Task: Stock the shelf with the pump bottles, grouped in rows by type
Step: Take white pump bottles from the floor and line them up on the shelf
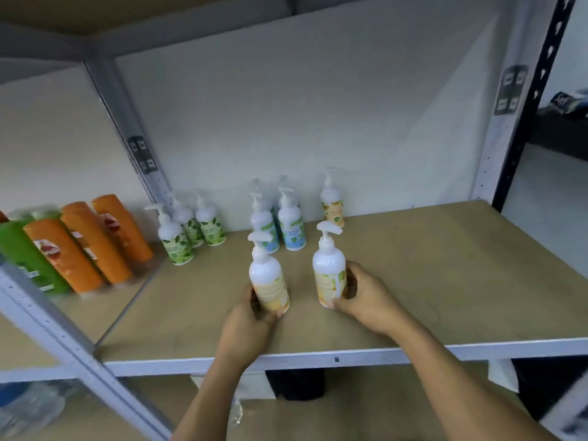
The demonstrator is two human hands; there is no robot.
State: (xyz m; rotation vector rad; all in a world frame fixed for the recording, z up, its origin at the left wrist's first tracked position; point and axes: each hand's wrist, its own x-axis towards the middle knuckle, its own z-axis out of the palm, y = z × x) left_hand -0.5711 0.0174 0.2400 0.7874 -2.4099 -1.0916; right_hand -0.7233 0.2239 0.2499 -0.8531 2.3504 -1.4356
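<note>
Hands grip one yellow-labelled pump bottle each, both upright on the shelf (445, 265) near its front edge: the left hand (246, 323) wraps the left bottle (270, 281), the right hand (366, 297) the right bottle (329, 275). Behind them, against the back wall, stand a third yellow bottle (332, 205), a blue-labelled group (283, 224) and a green-labelled group (187, 230). Orange bottles (95, 243) and a green bottle (22, 253) fill the next bay to the left.
</note>
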